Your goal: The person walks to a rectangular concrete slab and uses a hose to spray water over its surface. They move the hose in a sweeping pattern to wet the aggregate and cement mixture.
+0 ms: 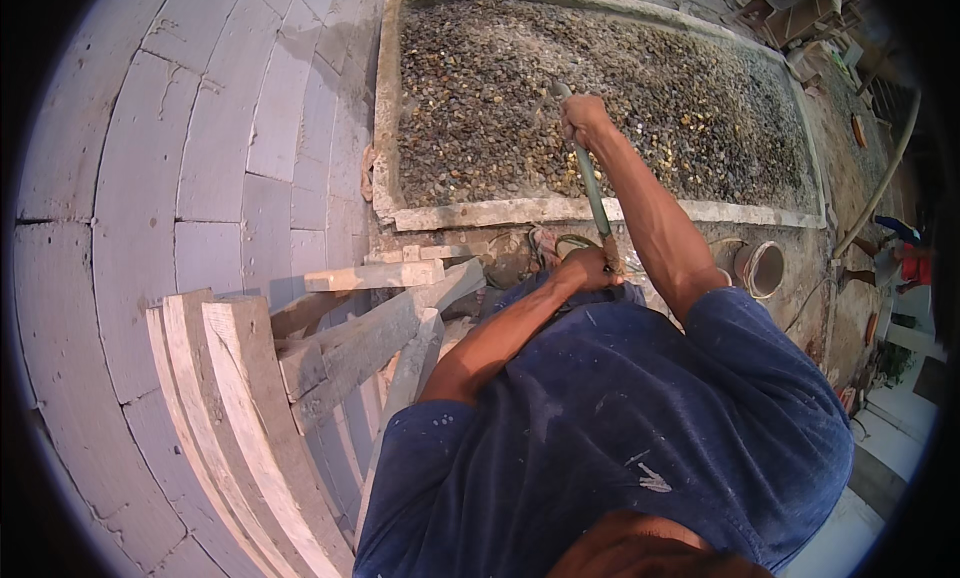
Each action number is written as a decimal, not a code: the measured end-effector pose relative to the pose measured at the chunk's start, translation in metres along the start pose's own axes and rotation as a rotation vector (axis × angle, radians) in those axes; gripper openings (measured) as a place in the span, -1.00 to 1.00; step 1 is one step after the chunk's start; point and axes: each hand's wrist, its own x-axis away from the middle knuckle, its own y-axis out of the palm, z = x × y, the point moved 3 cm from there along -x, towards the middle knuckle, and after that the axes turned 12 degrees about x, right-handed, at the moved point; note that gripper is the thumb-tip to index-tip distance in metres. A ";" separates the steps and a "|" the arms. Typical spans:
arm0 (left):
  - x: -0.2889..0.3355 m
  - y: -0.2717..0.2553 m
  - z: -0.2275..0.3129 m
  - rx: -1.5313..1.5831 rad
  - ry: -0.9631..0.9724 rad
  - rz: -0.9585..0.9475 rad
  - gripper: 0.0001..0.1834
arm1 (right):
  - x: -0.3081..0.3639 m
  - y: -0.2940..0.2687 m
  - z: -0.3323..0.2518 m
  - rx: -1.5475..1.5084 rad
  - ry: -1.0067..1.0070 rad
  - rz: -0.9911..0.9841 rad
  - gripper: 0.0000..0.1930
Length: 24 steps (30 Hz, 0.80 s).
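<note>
A green hose (594, 193) runs up between my two hands. My right hand (584, 120) is stretched out ahead and wrapped round the hose close to its open end, which points over a bed of small wet-looking stones (480, 88). Nearer my body, my left hand (588, 269) is closed on the lower part of the hose at my waist. A loop of the hose shows beside that hand; the rest is hidden by my body. A pale, low rim (480, 216) frames the stones.
Grey block wall (140, 228) rises on the left. Wooden beams (260, 408) stand close by my left arm. A round bucket (765, 269) sits to the right, near the rim. At the far right, a person in red (915, 265) is partly visible beside a long pole (885, 183).
</note>
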 end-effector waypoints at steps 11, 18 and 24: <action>0.016 -0.013 0.012 0.009 -0.016 0.051 -0.40 | 0.018 0.033 -0.005 -0.095 -0.029 -0.206 -0.86; 0.011 -0.012 -0.005 0.049 0.024 0.116 -0.36 | 0.032 0.047 -0.020 -0.080 -0.111 -0.289 -0.91; -0.005 -0.003 -0.030 0.092 0.149 0.182 -0.32 | 0.039 0.048 -0.029 -0.068 -0.140 -0.273 -0.91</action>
